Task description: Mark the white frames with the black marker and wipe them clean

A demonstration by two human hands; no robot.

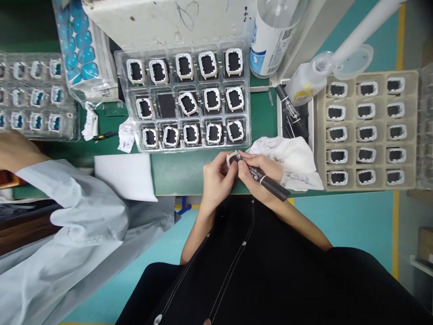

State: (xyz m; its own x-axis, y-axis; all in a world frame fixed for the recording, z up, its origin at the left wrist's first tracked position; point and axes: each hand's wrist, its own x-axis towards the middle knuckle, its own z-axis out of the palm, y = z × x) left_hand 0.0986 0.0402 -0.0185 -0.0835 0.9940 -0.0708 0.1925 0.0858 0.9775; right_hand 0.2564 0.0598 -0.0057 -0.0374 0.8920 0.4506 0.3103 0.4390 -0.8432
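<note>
Near the table's front edge, my left hand [218, 177] pinches a small white frame [232, 158], shaped like a watch case. My right hand [259, 170] grips a black marker pen [267, 182], its tip end at the frame and its back end slanting down to the right. Fingers cover much of the frame. Just beyond my hands lies a clear plastic tray [182, 148] of similar white frames with dark centres. One of its pockets, in the middle row, shows only a dark pad [166, 105]. A crumpled white cloth [291, 158] lies beside my right hand.
On the right stand a beige tray [379, 184] of frames, a white squeeze bottle [306, 81] and a box with black markers [289, 106]. A large labelled bottle [270, 40] stands behind. At left are a co-worker's sleeve [77, 203], a white pad [125, 177] and blue-capped pieces [83, 45].
</note>
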